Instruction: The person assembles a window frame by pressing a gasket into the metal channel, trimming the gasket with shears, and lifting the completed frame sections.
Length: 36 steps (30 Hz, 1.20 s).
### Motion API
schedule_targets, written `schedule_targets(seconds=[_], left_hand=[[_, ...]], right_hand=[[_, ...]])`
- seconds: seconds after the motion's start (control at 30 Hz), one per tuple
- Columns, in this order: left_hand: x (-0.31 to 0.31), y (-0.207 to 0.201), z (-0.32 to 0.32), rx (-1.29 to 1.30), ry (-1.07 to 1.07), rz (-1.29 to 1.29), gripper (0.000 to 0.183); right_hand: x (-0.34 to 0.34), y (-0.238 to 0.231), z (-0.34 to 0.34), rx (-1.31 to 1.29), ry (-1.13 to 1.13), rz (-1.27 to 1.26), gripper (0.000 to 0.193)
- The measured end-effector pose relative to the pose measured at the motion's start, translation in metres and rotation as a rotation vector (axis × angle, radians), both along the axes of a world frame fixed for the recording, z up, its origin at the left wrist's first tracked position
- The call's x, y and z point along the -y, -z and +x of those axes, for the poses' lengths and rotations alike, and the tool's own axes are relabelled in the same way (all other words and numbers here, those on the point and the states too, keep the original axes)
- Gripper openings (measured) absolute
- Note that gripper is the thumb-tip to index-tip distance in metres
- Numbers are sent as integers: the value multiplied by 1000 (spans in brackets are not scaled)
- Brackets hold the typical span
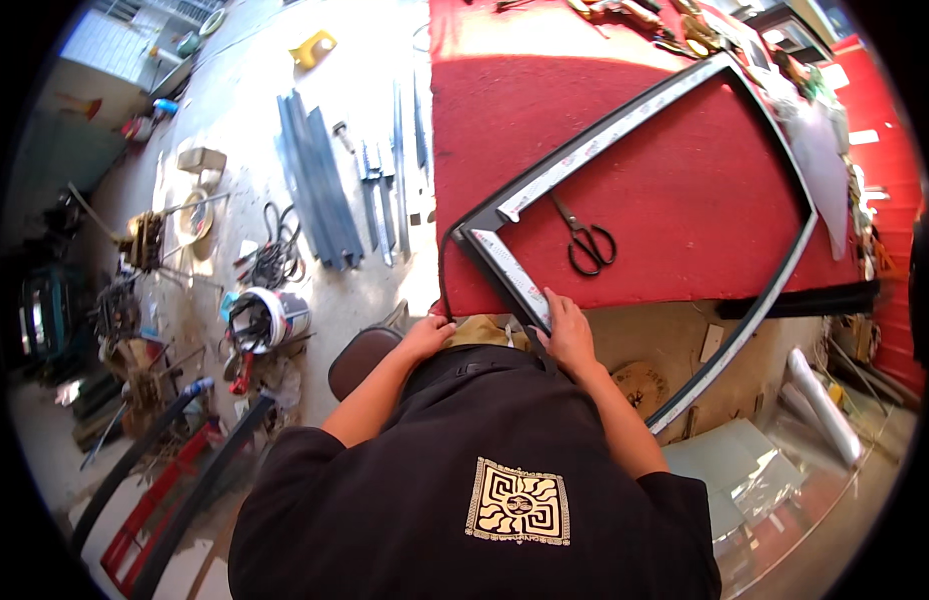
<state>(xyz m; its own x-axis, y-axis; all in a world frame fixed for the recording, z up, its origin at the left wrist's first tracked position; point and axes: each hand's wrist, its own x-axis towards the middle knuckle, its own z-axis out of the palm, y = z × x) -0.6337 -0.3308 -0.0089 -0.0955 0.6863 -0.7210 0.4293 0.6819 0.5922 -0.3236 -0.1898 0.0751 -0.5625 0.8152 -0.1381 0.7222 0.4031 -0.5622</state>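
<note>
A large dark metal frame point(612, 130) lies on the red-covered table, its right side reaching past the table's front edge. White printed film covers parts of its faces. My right hand point(570, 335) grips the near end of the frame's short left side, fingers over the film. At the table's front left corner, my left hand point(428, 338) is closed on a thin black strip point(443, 270), which runs up the table edge to the frame's left corner. Inside the frame, black-handled scissors point(591, 248) rest on the red cloth, apart from both hands.
The red table point(505, 120) carries tools at its far edge. Dark metal profiles point(320, 185) lie on the floor to the left. Nearer are a white bucket point(285, 318) and a brown stool point(362, 360). Glass sheets point(730, 470) lie at lower right.
</note>
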Motion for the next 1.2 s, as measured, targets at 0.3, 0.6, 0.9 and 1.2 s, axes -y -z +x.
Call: schedule_targets(seconds=[0.3,0.6,0.9,1.2], left_hand=[[23,-37,7,72,-449,7,42],[-79,-25,-37,39,-574,223,41],[-132,5,-60,199,-436,74,33],[-152,-5,-79,340,-534,7,21]], right_hand=[[-7,15,-15,32,-54,86,66],[-8,13,-23,54,-16,20,65],[-6,2,-33,155,56,-3,63],[-6,-3,-42,223,127,-35,59]])
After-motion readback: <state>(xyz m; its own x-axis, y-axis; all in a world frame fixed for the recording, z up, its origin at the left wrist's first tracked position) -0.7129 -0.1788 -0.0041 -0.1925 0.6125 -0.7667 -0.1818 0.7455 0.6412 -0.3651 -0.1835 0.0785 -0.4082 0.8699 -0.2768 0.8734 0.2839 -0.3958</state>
